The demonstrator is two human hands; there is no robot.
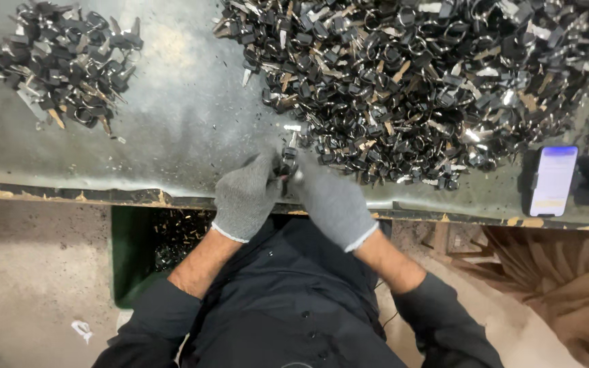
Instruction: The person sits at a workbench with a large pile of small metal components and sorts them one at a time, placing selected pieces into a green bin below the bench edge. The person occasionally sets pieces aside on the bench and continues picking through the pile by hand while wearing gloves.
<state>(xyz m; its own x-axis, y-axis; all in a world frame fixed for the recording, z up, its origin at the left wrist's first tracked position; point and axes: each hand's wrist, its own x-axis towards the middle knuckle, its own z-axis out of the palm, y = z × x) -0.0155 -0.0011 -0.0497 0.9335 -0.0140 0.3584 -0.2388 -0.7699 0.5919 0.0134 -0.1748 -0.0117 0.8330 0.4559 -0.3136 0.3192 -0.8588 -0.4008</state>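
left hand: grey knit glove, pinching black-headed key
right hand: same glove, gripping same key
big pile: tangled metal keys
table: scuffed grey metal

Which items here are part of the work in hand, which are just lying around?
In use:
- left hand and right hand in grey knit gloves, both gripping one black-headed metal key
- large heap of black-headed keys, right
- small pile of similar keys, left
- green bin under the table edge, keys inside

Lying about:
- lit smartphone
- white scrap on the floor
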